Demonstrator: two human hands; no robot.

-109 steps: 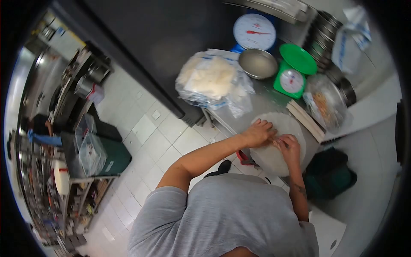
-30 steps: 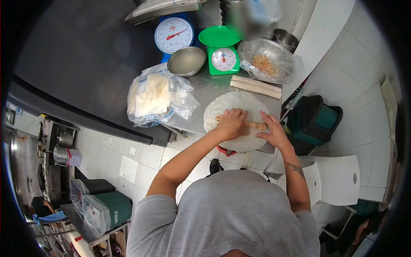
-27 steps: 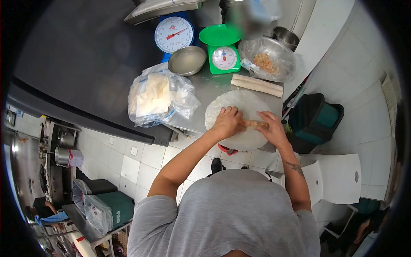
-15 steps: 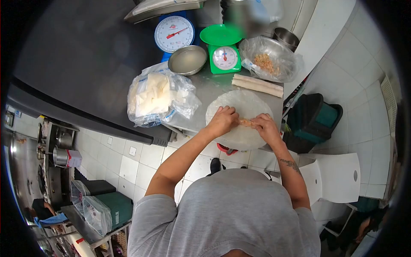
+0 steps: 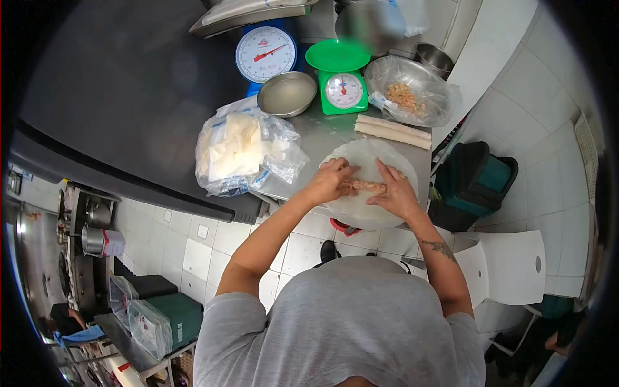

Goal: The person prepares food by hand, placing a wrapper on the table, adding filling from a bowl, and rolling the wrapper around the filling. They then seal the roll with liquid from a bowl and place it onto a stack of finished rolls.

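Observation:
A strip of orange-brown minced filling [image 5: 369, 186] lies across a pale, round, translucent sheet [image 5: 369, 218] at the table's front edge. My left hand [image 5: 331, 180] is at the strip's left end, thumb against it and fingers slightly bent and apart above it. At the right end, my right hand [image 5: 396, 193] has its fingers stretched and spread, with the thumb below the filling. Just beyond the sheet lie two long pale rolls [image 5: 393, 131], side by side. More filling [image 5: 402, 97] sits in a plastic-lined metal bowl [image 5: 445, 97] at the back right.
Left of the sheet, an open plastic bag [image 5: 284, 158] holds pale wrapper sheets [image 5: 236, 147]. Behind stand a metal bowl of cloudy liquid [image 5: 287, 94], a blue scale [image 5: 265, 54] and a green scale [image 5: 343, 90]. A white chair [image 5: 512, 267] is on my right.
My right hand's fingers have opened out from the filling strip, showing more of it. My left hand's fingers have loosened at the other end. The whole view has shifted slightly.

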